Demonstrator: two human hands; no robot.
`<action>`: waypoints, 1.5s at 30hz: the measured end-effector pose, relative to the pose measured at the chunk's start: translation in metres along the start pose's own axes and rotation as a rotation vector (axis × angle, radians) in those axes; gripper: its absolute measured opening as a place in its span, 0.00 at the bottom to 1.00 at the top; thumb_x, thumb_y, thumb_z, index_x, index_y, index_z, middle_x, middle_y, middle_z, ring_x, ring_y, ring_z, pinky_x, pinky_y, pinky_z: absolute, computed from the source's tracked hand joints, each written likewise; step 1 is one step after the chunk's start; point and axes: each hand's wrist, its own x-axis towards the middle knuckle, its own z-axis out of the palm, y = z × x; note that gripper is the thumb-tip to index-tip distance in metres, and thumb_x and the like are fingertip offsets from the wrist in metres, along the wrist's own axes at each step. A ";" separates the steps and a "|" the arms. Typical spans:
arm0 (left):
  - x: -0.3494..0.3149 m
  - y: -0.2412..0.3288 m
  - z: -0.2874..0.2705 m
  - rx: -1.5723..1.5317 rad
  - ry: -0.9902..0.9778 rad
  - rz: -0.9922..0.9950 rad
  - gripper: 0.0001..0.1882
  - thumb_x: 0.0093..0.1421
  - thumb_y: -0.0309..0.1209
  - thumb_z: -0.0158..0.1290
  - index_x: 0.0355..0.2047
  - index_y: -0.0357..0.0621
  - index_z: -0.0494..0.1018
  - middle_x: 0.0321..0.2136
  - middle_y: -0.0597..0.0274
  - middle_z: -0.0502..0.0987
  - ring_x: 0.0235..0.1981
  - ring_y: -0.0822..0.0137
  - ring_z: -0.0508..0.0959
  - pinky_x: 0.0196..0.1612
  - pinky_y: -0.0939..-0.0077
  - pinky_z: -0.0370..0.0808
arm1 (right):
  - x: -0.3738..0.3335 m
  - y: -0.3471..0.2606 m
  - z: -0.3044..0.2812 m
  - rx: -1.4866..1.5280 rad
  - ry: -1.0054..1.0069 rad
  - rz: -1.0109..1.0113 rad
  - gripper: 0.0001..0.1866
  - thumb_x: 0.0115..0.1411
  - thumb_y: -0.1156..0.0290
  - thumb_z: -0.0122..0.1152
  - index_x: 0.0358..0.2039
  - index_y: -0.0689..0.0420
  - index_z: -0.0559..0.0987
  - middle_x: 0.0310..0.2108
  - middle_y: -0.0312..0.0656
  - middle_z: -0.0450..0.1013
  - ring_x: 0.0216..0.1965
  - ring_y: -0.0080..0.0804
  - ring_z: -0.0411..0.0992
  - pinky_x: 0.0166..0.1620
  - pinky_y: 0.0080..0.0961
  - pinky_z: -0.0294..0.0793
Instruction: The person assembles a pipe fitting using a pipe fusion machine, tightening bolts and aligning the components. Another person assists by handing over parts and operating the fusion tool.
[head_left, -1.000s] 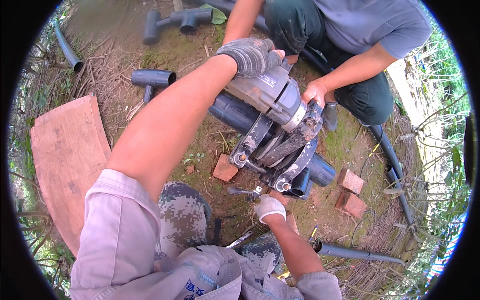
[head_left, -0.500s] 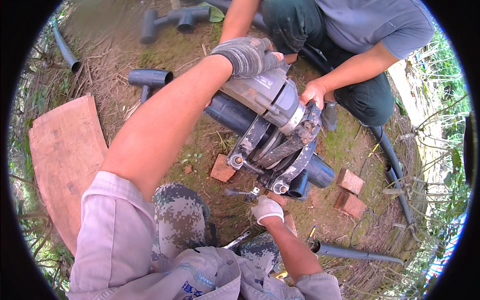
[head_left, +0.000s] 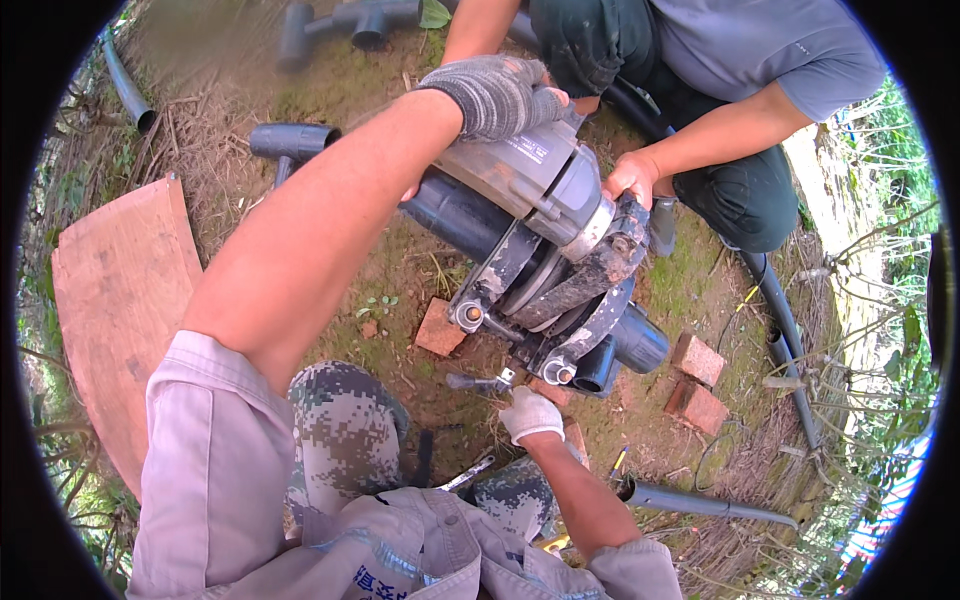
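My left hand [head_left: 490, 97], in a grey striped glove, is closed on the back of a grey electric power tool [head_left: 525, 170]. The tool's round disc [head_left: 535, 298] sits between the worn metal rings of a pipe clamp frame [head_left: 590, 335]. A thick black pipe [head_left: 455, 215] lies in the frame's far-left side, and a shorter pipe end [head_left: 638, 340] sticks out at the right. My right hand [head_left: 530, 415], in a white glove, is low at the frame's near side with its fingers curled. Beside its fingertips is a small dark-handled lever [head_left: 475, 382]; whatever they pinch is hidden.
Across from me crouches a co-worker, whose hand [head_left: 632, 178] holds the frame's far side. Bricks [head_left: 697, 405] lie right of the frame; another brick [head_left: 438, 328] is left. A wooden board [head_left: 125, 300], black pipe fittings [head_left: 295, 140] and long pipes [head_left: 785, 320] lie around.
The whole view has shifted slightly. Both my hands keep their places on and beside the machine, and the co-worker's hand stays on the frame.
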 end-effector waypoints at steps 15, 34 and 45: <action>0.005 -0.007 0.007 0.026 0.014 0.009 0.33 0.68 0.63 0.44 0.59 0.51 0.74 0.56 0.47 0.78 0.60 0.49 0.76 0.64 0.57 0.68 | 0.004 0.006 0.006 0.044 0.002 0.006 0.18 0.55 0.61 0.62 0.42 0.59 0.79 0.41 0.59 0.80 0.47 0.57 0.78 0.51 0.50 0.76; 0.006 -0.023 0.009 0.018 0.031 0.038 0.34 0.67 0.64 0.46 0.59 0.52 0.75 0.54 0.47 0.79 0.58 0.51 0.78 0.64 0.59 0.68 | 0.005 0.005 0.008 0.072 0.011 -0.006 0.16 0.54 0.60 0.64 0.38 0.59 0.78 0.38 0.58 0.80 0.44 0.58 0.78 0.49 0.51 0.76; 0.001 -0.007 0.005 0.050 0.063 0.005 0.32 0.68 0.61 0.46 0.57 0.50 0.74 0.54 0.46 0.79 0.58 0.49 0.77 0.63 0.59 0.68 | 0.005 0.004 0.006 0.098 -0.001 0.002 0.16 0.58 0.60 0.61 0.40 0.58 0.79 0.39 0.58 0.80 0.45 0.56 0.78 0.50 0.49 0.76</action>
